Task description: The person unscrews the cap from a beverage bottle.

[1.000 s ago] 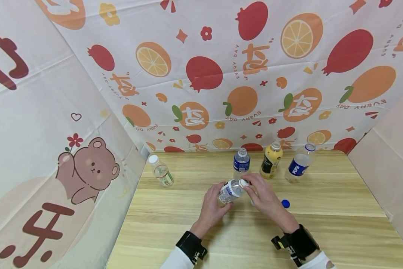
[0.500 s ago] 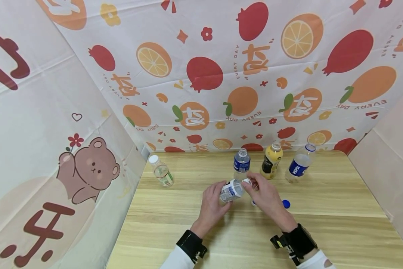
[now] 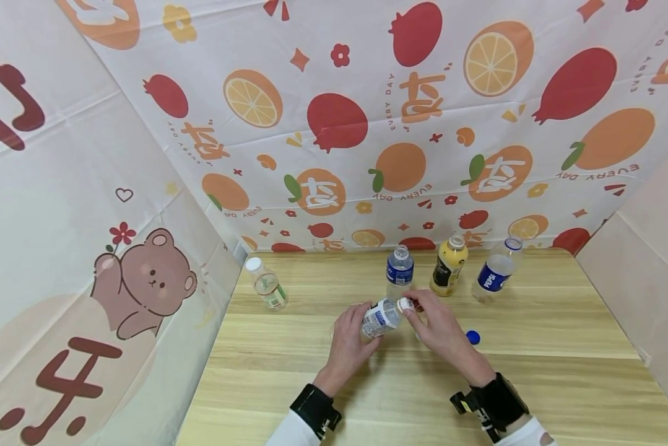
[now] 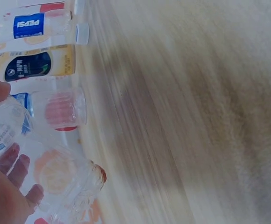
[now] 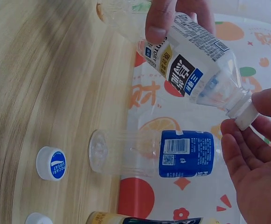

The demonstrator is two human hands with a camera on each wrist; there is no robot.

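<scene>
My left hand (image 3: pixel 349 341) grips a clear plastic bottle (image 3: pixel 376 319) by its body, holding it tilted with the neck up to the right. Its white label with black and blue print (image 5: pixel 184 70) shows in the right wrist view. A white cap (image 5: pixel 246 115) sits at the bottle's mouth, pinched between thumb and fingers of my right hand (image 3: pixel 441 327). The bottle's transparent base end (image 4: pixel 79 186) is tipped downward in the left wrist view. Just behind the hands stands an uncapped bottle with a blue label (image 3: pixel 400 272).
Further right stand an uncapped yellow bottle (image 3: pixel 447 275) and an uncapped Pepsi bottle (image 3: pixel 492 280). A white-capped bottle (image 3: pixel 268 288) stands at the left. Loose caps lie by my right hand: a blue cap (image 3: pixel 473 337) and a white Pocari Sweat cap (image 5: pixel 51 163). A printed cloth (image 3: pixel 334 124) hangs behind.
My right fingers shifted around the cap half a second ago, and now sit at it much as they did a second ago. The left hand keeps its grip, moving very little.
</scene>
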